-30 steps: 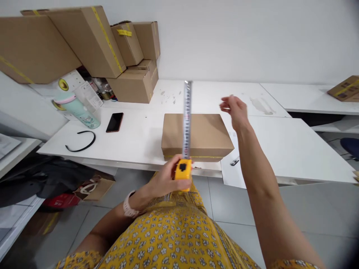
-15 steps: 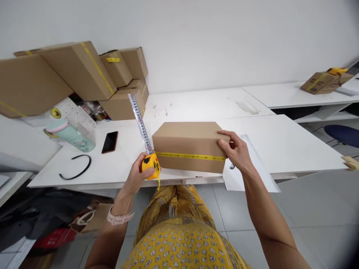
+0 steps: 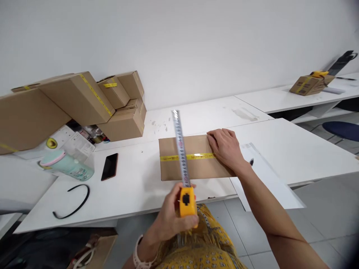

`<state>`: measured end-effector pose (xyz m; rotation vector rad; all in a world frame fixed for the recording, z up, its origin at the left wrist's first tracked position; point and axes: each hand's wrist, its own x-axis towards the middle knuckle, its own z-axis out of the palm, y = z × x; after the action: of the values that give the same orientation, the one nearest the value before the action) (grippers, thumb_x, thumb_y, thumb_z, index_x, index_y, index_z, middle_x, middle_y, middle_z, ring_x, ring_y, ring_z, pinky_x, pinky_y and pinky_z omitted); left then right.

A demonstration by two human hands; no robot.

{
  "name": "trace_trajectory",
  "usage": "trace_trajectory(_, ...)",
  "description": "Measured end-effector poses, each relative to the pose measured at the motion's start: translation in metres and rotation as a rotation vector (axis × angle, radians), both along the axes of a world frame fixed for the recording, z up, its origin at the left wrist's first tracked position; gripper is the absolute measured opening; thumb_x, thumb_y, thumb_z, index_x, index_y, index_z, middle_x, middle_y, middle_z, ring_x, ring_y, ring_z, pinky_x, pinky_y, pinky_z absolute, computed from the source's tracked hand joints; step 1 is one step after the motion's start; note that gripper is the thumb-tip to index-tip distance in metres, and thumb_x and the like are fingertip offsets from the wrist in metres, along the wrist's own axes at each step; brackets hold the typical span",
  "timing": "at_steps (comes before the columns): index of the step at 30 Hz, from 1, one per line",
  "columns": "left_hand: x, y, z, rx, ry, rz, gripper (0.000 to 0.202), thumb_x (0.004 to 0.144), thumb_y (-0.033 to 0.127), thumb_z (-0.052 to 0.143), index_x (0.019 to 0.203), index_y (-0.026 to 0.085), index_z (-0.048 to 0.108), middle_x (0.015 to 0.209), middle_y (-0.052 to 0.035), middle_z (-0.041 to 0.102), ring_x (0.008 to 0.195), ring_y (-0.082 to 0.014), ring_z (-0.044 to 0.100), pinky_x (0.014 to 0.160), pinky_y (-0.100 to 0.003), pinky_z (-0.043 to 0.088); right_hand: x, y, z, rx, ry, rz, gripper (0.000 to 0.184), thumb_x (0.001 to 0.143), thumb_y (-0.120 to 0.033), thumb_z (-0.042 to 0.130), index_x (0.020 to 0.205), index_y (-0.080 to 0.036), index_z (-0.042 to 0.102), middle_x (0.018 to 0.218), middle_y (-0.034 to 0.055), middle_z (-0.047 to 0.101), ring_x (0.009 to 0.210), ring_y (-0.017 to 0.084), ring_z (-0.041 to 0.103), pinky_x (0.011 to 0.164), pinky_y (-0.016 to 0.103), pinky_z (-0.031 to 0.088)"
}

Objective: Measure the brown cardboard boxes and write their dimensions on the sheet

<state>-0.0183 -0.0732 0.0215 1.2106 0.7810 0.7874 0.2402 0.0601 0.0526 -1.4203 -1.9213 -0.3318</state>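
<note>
The left hand (image 3: 171, 216) grips the tape measure (image 3: 187, 201), blade (image 3: 181, 149) reaching toward twelve o'clock over the box (image 3: 193, 170) near the edge of the table (image 3: 134, 186). The right hand (image 3: 226, 147) lies flat on its three o'clock end. Unsupported (tip hooked on nothing), the blade may buckle.

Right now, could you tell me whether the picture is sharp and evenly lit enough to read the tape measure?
Head view: light soft and even, no harsh glare; the tape measure in the left hand is sharp, its blade's digits too small to read; lower right corner is vignetted.
</note>
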Motion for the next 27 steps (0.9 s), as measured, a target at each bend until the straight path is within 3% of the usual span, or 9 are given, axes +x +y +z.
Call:
trace_trajectory(3,0.019,-0.009,-0.018,-0.107,-0.014,-0.075,0.062,0.069,0.038,0.087,0.120,0.021,0.056,0.100,-0.0023,0.057,0.078,-0.0123,0.054,0.065,-0.022,0.046,-0.003,-0.004,0.004,-0.040,0.002,-0.041,0.023,0.103,-0.034,0.039,0.093,-0.022,0.056,0.091,0.0072,0.069,0.089,0.024,0.060,0.092,0.041,0.039)
trace_trajectory(6,0.026,-0.011,-0.026,-0.157,-0.032,-0.103,0.058,0.070,0.037,0.084,0.118,0.020,0.056,0.100,-0.0021,0.056,0.077,-0.0123,0.053,0.065,-0.023,0.046,-0.002,-0.005,0.009,-0.075,0.044,0.006,0.022,0.103,-0.034,0.038,0.092,-0.023,0.054,0.091,0.0064,0.067,0.087,0.023,0.059,0.088,0.040,0.039)
trace_trajectory(11,0.027,-0.015,-0.022,-0.180,0.054,-0.099,0.055,0.065,0.030,0.083,0.112,0.020,0.056,0.097,-0.0010,0.057,0.076,-0.0124,0.052,0.065,-0.024,0.046,-0.002,-0.002,0.012,-0.105,0.077,0.111,0.022,0.103,-0.028,0.035,0.103,-0.024,0.056,0.096,0.0061,0.067,0.088,0.023,0.058,0.083,0.039,0.039)
trace_trajectory(17,0.032,-0.019,-0.024,-0.218,0.047,-0.105,0.053,0.066,0.026,0.080,0.112,0.019,0.055,0.096,0.0000,0.056,0.075,-0.0112,0.049,0.065,-0.023,0.044,-0.002,0.005,0.011,-0.091,-0.107,0.136,0.051,0.099,-0.013,0.029,0.140,-0.032,0.053,0.113,0.0081,0.066,0.093,0.026,0.051,0.079,0.041,0.037)
trace_trajectory(27,0.033,-0.014,-0.028,-0.182,0.106,-0.118,0.057,0.063,0.026,0.082,0.114,0.020,0.056,0.090,0.0018,0.053,0.074,-0.0117,0.049,0.065,-0.023,0.041,0.000,0.011,0.006,-0.085,-0.142,0.134,0.052,0.100,-0.014,0.032,0.137,-0.040,0.059,0.113,0.0060,0.066,0.095,0.026,0.049,0.080,0.042,0.035)
